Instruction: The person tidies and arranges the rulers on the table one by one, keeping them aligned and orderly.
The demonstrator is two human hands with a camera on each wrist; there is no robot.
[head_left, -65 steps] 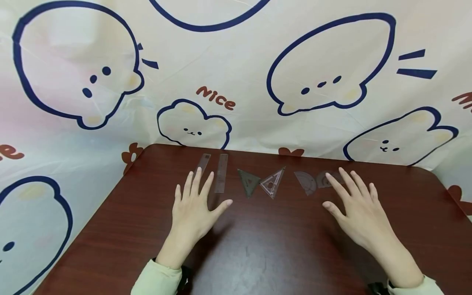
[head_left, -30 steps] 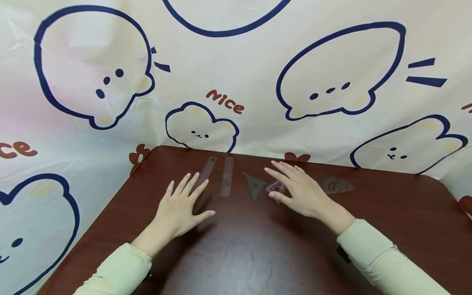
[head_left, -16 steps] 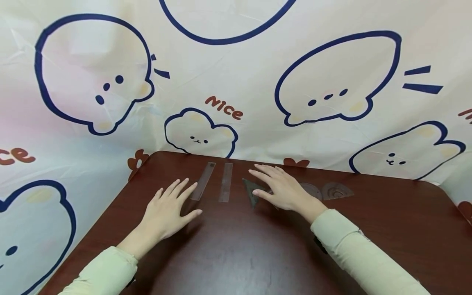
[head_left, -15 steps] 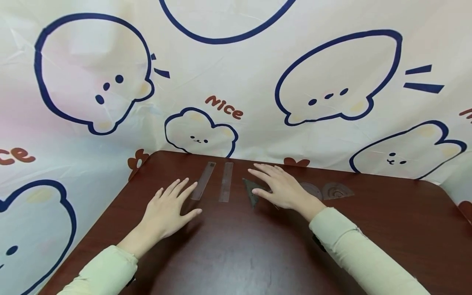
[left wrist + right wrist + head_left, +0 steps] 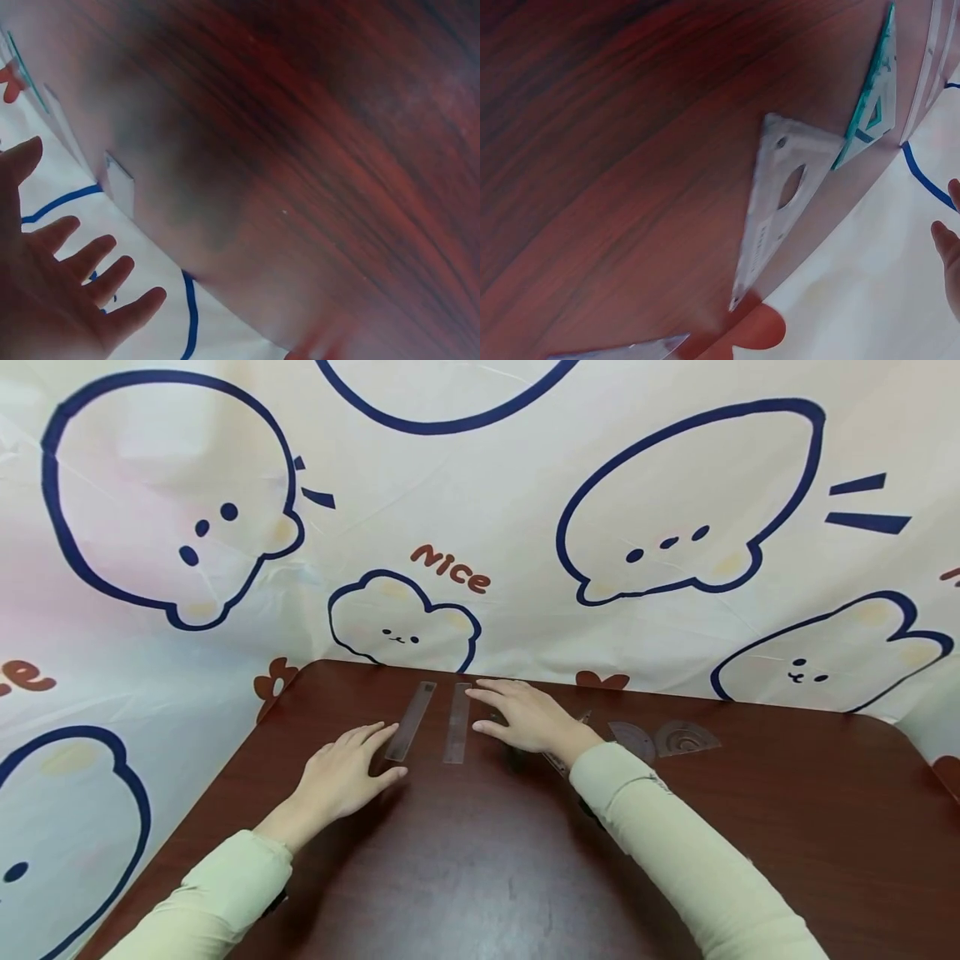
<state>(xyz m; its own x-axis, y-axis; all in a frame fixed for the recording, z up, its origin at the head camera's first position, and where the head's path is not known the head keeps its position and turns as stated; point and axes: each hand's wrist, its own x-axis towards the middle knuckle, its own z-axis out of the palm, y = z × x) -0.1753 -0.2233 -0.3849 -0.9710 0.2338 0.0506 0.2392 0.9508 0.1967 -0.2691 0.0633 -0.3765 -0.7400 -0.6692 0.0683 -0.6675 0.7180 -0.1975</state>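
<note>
Ruler (image 5: 457, 727) beside the right hand (image 5: 525, 714) lies on the bench (image 5: 465, 860); slanted ruler (image 5: 412, 722) left of it, set squares (image 5: 769, 202) and protractors (image 5: 685, 739) right, perhaps laid so none hides another. Left hand (image 5: 337, 777) hangs left of it; both grips spread, holding nothing.

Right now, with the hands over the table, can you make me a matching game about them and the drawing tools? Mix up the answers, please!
Things:
1. Left hand
2. Protractors
3. Green triangle
4. Right hand

Places:
A. Beside the clear triangle
B. Fingertips nearest the right ruler
C. At the row's right end
D. Fingertips nearest the left ruler

Pairs: 1-D, 2-C, 3-A, 4-B
</note>
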